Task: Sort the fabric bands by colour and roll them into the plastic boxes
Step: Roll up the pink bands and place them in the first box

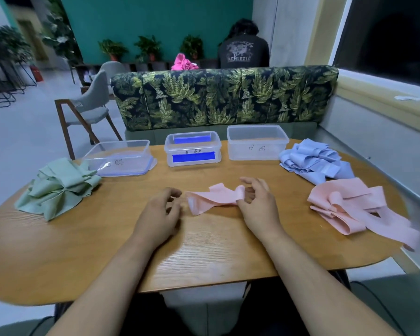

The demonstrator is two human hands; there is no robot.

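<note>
A single pink fabric band (211,198) lies crumpled on the wooden table (204,248) between my hands. My right hand (257,207) pinches its right end, which curls up over my thumb. My left hand (160,212) hovers at the band's left end with fingers loosely curled, holding nothing. A green pile of bands (58,187) lies at the left, a light blue pile (315,161) at the back right, and a pink pile (354,209) at the right. Three clear plastic boxes stand along the far edge: left box (118,156), middle box (192,149) with blue inside, right box (257,143).
A leaf-patterned bench back (223,98) runs behind the table. A grey chair (87,105) stands at the back left. A person (243,48) sits beyond the bench, facing away. The pink pile hangs over the table's right edge.
</note>
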